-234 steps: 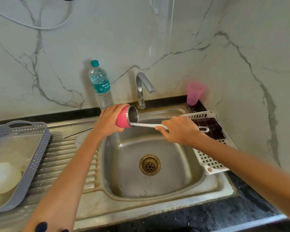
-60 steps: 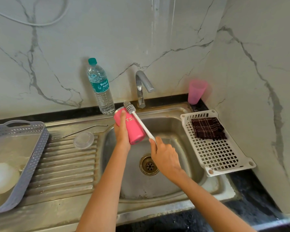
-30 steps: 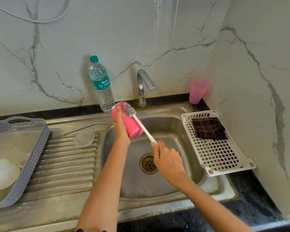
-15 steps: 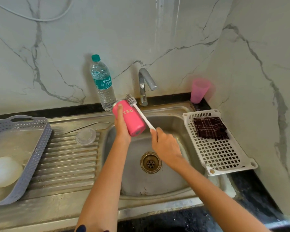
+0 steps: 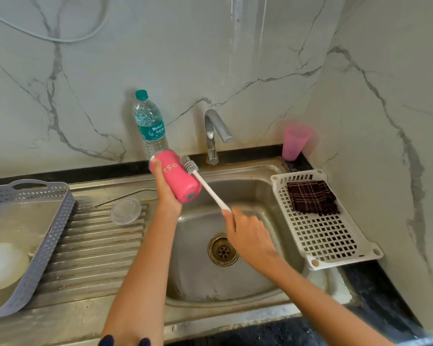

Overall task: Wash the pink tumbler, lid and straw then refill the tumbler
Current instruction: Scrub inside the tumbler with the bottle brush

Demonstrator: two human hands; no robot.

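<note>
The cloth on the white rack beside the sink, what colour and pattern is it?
The cloth is dark brown with thin pale check lines, seen in the head view.

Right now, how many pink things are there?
2. The pink tumbler is gripped in the left hand above the sink; the pink plastic cup stands in the far corner, beyond the white tray. I see no others.

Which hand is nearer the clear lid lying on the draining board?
Left. The left hand, holding the pink tumbler, is just right of the lid; the right hand, gripping the brush, is farther right, over the sink.
</note>
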